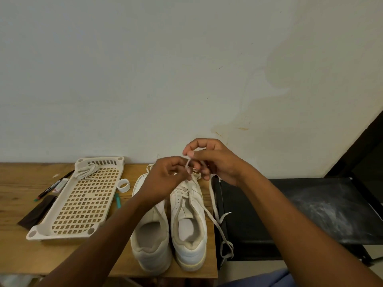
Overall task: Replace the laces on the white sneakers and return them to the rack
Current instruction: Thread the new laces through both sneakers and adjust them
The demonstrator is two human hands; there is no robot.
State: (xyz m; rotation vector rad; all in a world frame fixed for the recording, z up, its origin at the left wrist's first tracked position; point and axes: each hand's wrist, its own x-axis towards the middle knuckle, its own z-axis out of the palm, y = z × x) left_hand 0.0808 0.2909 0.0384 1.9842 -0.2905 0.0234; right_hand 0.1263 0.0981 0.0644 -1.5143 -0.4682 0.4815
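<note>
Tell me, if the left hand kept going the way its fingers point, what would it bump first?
Probably the right hand. The left hand points its fingers rightward at it, with only the lace between them. Depth is hard to judge here.

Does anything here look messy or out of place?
Yes. The lace of the right sneaker trails off the table edge and dangles. Both hands pinch its upper part.

No legible text, brand, number or sign appears in the head view. The marker pen point(55, 183) on the wooden table point(18, 251) carries pale printing on its barrel, too small and blurred to read. The white sneakers point(187, 228) show no readable logo.
</note>
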